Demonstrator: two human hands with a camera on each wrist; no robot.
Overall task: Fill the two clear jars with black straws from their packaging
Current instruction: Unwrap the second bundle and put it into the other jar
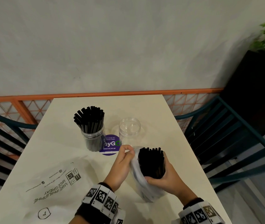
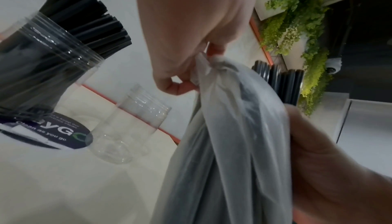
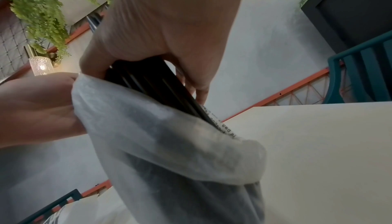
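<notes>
A clear jar [image 1: 91,139] [image 2: 40,69] packed with black straws stands at the table's middle left. Right of it stands an empty clear jar [image 1: 129,130] [image 2: 127,127]. In front of that jar a bundle of black straws [image 1: 152,162] [image 3: 157,86] sticks halfway out of a whitish plastic bag [image 1: 142,189] [image 2: 229,143] [image 3: 169,143]. My right hand [image 1: 164,177] [image 3: 148,46] grips the bare straws from the right side. My left hand [image 1: 125,157] [image 2: 191,59] pinches the bag's upper edge on the left.
A flat empty bag with printed text [image 1: 54,186] lies on the cream table [image 1: 152,110] at the near left. A purple round sticker [image 1: 110,146] sits between the jars. Teal chairs [image 1: 225,135] flank the table; an orange rail [image 1: 96,95] runs behind it.
</notes>
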